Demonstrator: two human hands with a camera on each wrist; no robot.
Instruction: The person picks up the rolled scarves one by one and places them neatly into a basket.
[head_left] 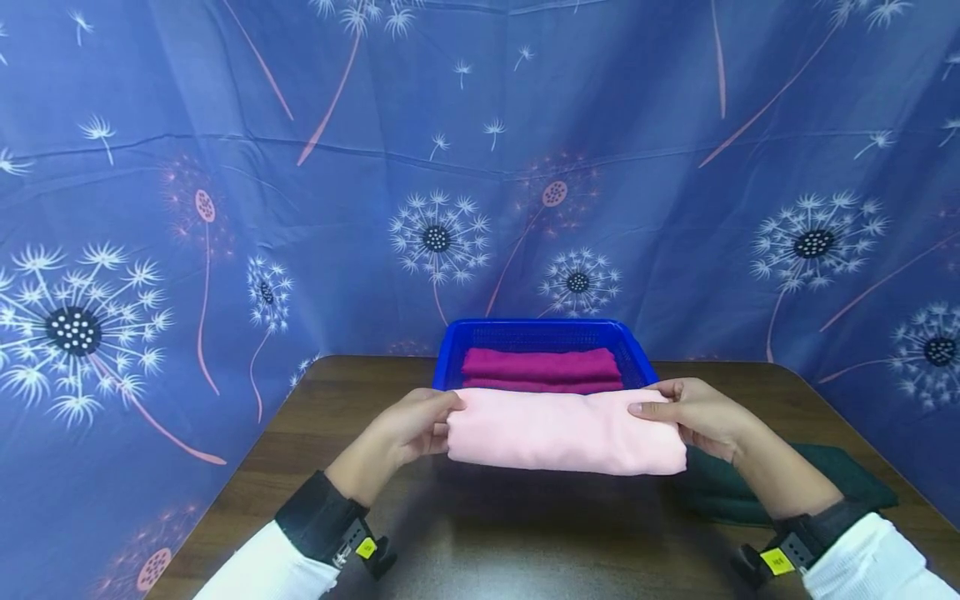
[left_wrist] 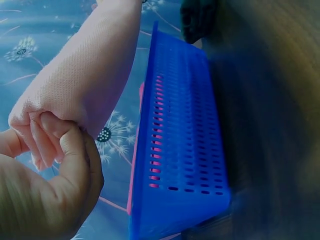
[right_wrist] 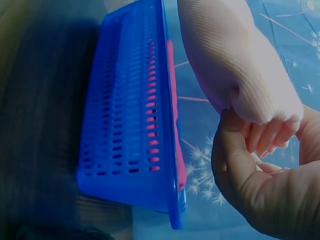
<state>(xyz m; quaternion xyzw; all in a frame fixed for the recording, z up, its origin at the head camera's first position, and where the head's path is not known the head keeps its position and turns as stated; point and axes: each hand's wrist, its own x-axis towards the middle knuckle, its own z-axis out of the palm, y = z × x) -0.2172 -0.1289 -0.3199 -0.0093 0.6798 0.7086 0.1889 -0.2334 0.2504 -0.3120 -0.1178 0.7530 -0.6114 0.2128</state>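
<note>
A folded pale pink cloth is held in the air by its two ends, just in front of a blue plastic basket. My left hand pinches its left end, thumb on top and fingers beneath. At the other end my right hand grips it the same way. In both wrist views the pink cloth hangs as a soft roll between thumb and fingers. Inside the basket lie folded magenta cloths, partly hidden behind the pink one.
A dark green folded cloth lies on the brown wooden table at the right, partly behind my right forearm. Behind the table hangs a blue curtain with dandelion prints. The basket stands near the table's back edge.
</note>
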